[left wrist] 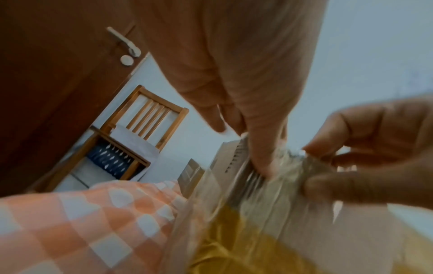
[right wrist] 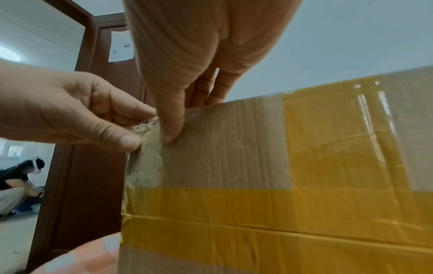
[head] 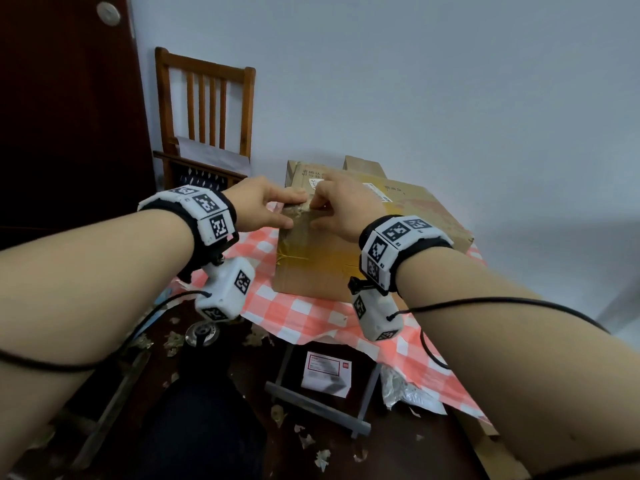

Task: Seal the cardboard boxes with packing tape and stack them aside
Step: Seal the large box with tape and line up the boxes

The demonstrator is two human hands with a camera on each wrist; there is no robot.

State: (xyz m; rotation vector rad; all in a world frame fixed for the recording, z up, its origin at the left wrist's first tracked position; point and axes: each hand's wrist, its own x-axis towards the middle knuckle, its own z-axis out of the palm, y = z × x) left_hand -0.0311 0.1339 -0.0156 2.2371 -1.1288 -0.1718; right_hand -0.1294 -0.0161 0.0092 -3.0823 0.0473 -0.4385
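Note:
A brown cardboard box, banded with yellow tape, stands on the red-checked table. Both hands meet at its near-left top corner. A strip of clear tape with torn paper fibres runs over that corner. My left hand pinches the strip's loose edge between thumb and fingers. My right hand has its thumb pressed on the box's side and its fingers hooked over the top edge. In the left wrist view the left thumb lies on the crinkled tape, with the right hand beside it.
A second box and more cardboard sit behind the first by the wall. A wooden chair and a dark door stand to the left. Paper scraps, a labelled sheet and plastic wrap lie on the floor. A crouching person is far off.

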